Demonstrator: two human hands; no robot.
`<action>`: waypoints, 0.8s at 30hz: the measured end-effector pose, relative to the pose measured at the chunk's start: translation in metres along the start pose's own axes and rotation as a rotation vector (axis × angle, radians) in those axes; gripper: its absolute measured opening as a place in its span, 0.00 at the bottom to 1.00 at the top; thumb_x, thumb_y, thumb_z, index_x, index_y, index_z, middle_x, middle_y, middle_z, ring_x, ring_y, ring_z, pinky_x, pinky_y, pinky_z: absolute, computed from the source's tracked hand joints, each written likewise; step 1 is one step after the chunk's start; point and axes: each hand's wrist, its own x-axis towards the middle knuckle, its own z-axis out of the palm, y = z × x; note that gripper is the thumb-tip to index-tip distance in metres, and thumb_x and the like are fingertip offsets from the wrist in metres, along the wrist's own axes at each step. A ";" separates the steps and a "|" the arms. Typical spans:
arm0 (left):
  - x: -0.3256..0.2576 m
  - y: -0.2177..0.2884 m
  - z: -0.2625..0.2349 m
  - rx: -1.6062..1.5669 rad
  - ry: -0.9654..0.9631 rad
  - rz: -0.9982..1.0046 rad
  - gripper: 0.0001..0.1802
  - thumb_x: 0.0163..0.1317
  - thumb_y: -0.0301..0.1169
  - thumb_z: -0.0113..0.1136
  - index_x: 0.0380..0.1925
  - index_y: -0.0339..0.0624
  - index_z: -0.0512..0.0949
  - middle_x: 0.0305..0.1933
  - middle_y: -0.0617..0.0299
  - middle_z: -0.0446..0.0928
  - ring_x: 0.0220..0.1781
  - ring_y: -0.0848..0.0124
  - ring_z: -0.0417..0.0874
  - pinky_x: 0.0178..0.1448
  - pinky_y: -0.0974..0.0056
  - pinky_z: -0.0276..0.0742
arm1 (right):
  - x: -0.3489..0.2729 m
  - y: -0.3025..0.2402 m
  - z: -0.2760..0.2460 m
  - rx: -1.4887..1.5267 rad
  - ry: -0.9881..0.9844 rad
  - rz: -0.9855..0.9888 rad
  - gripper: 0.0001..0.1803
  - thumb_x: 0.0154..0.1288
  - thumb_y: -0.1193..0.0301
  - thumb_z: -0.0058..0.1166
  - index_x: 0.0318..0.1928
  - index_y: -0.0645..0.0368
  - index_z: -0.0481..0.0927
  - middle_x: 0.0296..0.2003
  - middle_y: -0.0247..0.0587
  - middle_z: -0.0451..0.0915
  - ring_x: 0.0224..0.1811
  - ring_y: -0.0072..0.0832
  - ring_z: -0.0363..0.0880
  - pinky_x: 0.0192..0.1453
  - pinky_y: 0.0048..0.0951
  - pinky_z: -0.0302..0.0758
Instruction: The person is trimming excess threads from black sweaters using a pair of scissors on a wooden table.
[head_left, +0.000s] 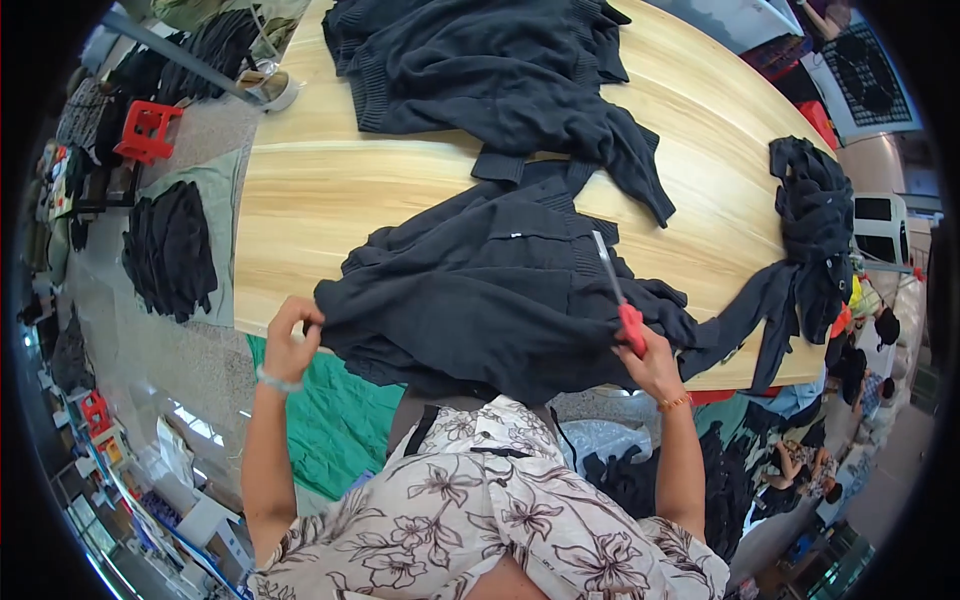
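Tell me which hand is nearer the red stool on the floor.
Left. The left hand grips the dark garment's edge, below the red stool; the right hand holds red-handled scissors much farther away.

Single head-worn fisheye view, looking steeply down from close above onto wooden table [300,190], edges bent toward rim

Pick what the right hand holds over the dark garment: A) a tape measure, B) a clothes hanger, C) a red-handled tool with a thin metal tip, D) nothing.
C: the right hand grips a red-handled tool, its thin metal tip lying on the dark garment, while the left hand pinches the garment's edge.
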 end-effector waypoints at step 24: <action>-0.057 0.006 0.025 0.071 -0.056 -0.058 0.11 0.44 0.14 0.55 0.29 0.39 0.74 0.40 0.52 0.76 0.42 0.56 0.79 0.51 0.60 0.72 | -0.020 0.005 -0.044 0.029 0.067 0.043 0.10 0.56 0.81 0.58 0.40 0.64 0.78 0.32 0.37 0.81 0.33 0.23 0.77 0.42 0.25 0.74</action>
